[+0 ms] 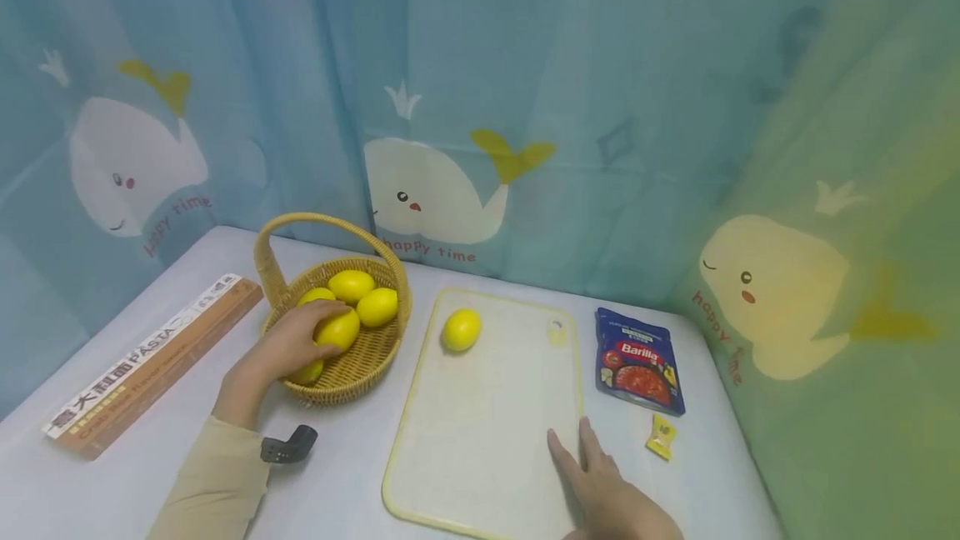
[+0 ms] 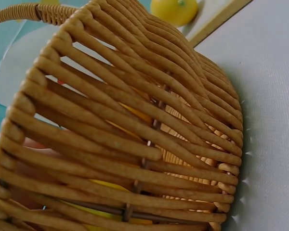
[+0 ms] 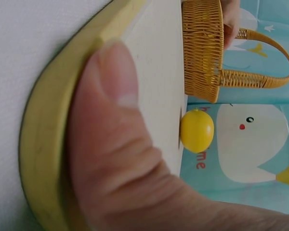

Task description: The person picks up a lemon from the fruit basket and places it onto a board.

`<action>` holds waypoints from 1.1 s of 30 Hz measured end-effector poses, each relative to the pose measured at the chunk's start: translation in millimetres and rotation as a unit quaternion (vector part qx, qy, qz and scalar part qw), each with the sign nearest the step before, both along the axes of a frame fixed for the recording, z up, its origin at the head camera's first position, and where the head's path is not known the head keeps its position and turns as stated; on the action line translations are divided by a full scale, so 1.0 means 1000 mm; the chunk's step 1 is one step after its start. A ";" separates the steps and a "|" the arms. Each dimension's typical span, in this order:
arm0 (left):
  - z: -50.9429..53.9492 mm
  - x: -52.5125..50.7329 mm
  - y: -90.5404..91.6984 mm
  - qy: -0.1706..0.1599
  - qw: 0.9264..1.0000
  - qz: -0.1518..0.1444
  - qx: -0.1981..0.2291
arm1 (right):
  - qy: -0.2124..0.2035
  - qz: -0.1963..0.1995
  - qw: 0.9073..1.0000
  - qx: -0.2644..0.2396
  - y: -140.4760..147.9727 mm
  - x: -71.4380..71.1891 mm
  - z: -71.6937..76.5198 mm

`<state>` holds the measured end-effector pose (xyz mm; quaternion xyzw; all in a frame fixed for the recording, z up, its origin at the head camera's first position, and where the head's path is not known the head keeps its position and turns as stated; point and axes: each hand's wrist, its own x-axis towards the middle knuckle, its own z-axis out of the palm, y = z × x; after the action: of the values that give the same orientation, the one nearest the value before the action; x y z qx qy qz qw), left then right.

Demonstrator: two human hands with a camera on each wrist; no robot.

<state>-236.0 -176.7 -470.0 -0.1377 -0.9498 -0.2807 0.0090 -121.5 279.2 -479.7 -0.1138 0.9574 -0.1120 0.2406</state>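
Note:
My left hand (image 1: 303, 336) reaches into the wicker basket (image 1: 337, 394) and grips a yellow lemon (image 1: 341, 330) between fingers and thumb. Several other lemons (image 1: 351, 285) lie around it in the basket. Woven strands of the basket (image 2: 135, 106) mostly hide that hand and the fruit in the left wrist view. One lemon (image 1: 461, 330) sits alone on the far left part of the white cutting board (image 1: 480, 432). My right hand (image 1: 603, 490) rests at the board's right edge, its fingers extended. In the right wrist view, the thumb (image 3: 115, 91) lies along the yellow rim.
A long pasta box (image 1: 153, 365) lies left of the basket. Right of the board are a blue Barilla sauce pouch (image 1: 640, 363) and a small yellow packet (image 1: 662, 437). The basket's tall handle (image 1: 330, 219) arches over its opening. A whale-print curtain (image 1: 600, 107) surrounds the table.

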 end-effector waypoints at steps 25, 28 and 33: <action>-0.005 -0.002 0.001 0.018 1.000 -0.024 -0.005 | 0.001 0.012 1.000 -0.019 -0.001 0.001 0.001; -0.005 -0.001 0.000 0.009 1.000 -0.025 -0.006 | 0.006 0.013 1.000 -0.012 -0.002 0.000 0.001; -0.003 -0.004 0.003 0.000 1.000 -0.028 -0.012 | 0.011 0.001 1.000 -0.004 -0.001 0.000 0.001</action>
<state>-240.1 -173.3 -472.6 -0.1638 -0.9490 -0.2695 -0.0005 -121.4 278.6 -478.4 -0.1170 0.9595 -0.1146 0.2294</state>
